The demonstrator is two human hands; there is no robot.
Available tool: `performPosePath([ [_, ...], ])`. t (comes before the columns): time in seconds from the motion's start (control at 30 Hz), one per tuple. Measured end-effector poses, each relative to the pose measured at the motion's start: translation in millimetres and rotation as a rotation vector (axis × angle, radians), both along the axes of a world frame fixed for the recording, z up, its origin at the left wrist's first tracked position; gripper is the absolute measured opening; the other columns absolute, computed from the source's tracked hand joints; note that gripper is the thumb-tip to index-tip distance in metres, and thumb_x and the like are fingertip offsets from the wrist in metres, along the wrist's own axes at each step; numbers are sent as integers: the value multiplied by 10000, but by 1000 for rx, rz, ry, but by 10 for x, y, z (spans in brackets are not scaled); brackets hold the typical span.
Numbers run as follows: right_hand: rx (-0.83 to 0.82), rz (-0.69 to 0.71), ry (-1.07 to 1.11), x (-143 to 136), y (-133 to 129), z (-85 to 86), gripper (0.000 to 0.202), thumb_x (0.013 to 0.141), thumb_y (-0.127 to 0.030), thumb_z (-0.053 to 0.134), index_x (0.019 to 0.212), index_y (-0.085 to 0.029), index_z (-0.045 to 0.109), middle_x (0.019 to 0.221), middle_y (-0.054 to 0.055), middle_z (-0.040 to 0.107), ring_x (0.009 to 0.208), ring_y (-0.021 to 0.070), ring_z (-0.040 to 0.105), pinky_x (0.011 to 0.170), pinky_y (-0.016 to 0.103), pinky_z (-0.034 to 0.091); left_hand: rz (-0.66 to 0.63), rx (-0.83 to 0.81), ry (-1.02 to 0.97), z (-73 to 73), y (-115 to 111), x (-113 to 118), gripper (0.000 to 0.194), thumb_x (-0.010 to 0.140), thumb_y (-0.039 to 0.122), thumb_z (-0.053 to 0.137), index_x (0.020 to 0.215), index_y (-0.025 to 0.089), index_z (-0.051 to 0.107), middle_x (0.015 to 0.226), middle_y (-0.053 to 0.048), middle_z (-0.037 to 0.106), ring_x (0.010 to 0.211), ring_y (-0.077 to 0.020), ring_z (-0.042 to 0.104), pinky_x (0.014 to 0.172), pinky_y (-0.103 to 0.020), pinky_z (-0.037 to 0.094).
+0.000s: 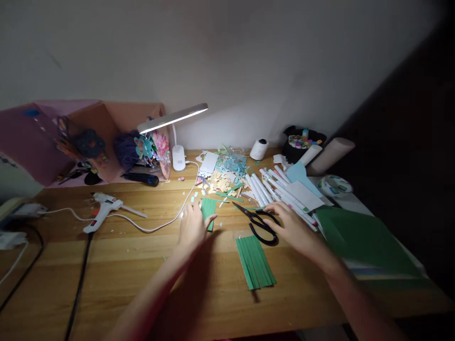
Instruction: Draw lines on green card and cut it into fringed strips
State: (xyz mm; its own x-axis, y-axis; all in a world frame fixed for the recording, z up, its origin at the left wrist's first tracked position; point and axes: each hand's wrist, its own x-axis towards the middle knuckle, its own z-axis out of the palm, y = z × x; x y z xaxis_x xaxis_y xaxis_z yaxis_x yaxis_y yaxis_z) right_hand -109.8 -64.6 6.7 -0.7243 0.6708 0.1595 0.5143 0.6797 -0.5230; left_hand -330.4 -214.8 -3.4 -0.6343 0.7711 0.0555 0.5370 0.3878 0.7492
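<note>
My left hand (193,225) has its thumb and fingers on a small piece of green paper (209,208), gripping it by the sides against the wooden table. Black-handled scissors (261,221) lie to the right, blades slightly parted and pointing up and left. Thumb and fingers of my right hand (289,225) close around the upper handle loop. Nearer to me, between my forearms, rests a larger green paper piece (255,263) cut into several long strips that seem joined at the far end.
Paper scraps (227,173) and white markers (266,187) spread behind my hands. A lit desk lamp (178,157) stands at the back. Left are a glue gun (103,213), its cord and a pink box (133,106). Green sheets (362,241) lie right, near a thread spool (259,149).
</note>
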Motion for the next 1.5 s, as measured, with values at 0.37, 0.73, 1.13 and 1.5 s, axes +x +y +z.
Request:
performPosePath([
  [0.37,-180,-41,-139,-135,71,-398,169,708,-161,526,877,-168,526,884,90,623,823,239,602,732,358,459,74,12,-182,-333,85,-83,227,703,372,685,831,188,645,855,-80,675,844,-286,605,757,-358,427],
  [0.73,-1715,87,433,-574,-591,-296,569,732,-727,502,872,-176,528,684,-6,559,559,119,575,578,286,503,267,401,-493,-286,351,114,313,852,413,483,859,136,627,742,-10,615,672,-156,530,638,-236,410],
  [1.13,-1777,230,306,-475,-831,-509,736,533,-886,453,776,-193,489,591,-31,481,462,112,512,607,389,526,320,503,-677,-372,406,107,409,797,532,530,592,191,436,457,79,352,385,-77,312,372,-201,233],
  [1.5,-1647,290,294,-402,-853,-489,719,647,-827,431,898,-162,537,670,-16,495,503,88,531,626,319,519,299,519,-727,-389,339,216,478,745,538,597,495,174,414,464,67,342,425,-59,274,400,-206,190],
])
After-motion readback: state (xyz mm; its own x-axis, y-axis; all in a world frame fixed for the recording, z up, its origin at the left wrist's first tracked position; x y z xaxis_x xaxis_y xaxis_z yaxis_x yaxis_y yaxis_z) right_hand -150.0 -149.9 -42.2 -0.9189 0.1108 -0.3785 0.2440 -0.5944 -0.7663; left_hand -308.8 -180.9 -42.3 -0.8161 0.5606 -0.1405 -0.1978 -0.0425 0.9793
